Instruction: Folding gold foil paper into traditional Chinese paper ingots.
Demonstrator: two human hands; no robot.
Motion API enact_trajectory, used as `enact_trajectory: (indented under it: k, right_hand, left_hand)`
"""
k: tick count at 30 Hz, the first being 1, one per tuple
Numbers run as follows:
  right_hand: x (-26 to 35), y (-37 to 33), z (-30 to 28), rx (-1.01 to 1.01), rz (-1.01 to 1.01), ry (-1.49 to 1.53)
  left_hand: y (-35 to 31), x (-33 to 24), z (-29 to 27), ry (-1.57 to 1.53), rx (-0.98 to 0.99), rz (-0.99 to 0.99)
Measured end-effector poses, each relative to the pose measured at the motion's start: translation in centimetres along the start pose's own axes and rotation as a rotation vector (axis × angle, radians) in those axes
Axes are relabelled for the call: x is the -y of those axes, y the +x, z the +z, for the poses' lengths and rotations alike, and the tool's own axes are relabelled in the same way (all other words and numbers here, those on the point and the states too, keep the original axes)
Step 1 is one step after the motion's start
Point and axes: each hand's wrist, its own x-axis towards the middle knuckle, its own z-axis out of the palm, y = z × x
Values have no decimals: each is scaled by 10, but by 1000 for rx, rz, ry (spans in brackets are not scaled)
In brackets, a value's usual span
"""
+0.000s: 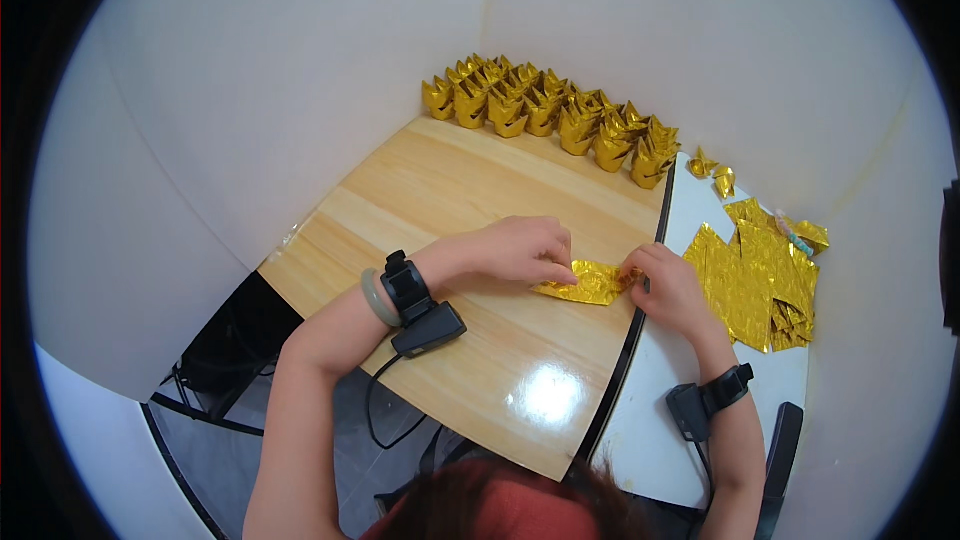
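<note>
Left hand [530,248] curls over gold foil [595,286], grip unclear; right hand [666,285] pinches its end

Folded gold ornaments [540,108] lining a desk [470,175] suggest a craft workspace.

You can read no text, label, brand, number or sign anywhere in this view.
</note>
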Motion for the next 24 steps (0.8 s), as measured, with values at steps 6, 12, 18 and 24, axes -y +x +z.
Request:
enact_trajectory:
  k: [6,12,18,24]
  right_hand:
    - [16,-4,5,249,-31,-47]
    - [14,-10,7,520,57,-253]
    - [11,-8,10,458,226,-354]
    - [6,-3,4,89,199,-298]
  left_hand:
    - [1,14,10,65,-25,144]
    - [-4,25,12,138,130,-44]
    - [-5,25,11,94,168,-75]
    - [-5,16,7,114,179,-135]
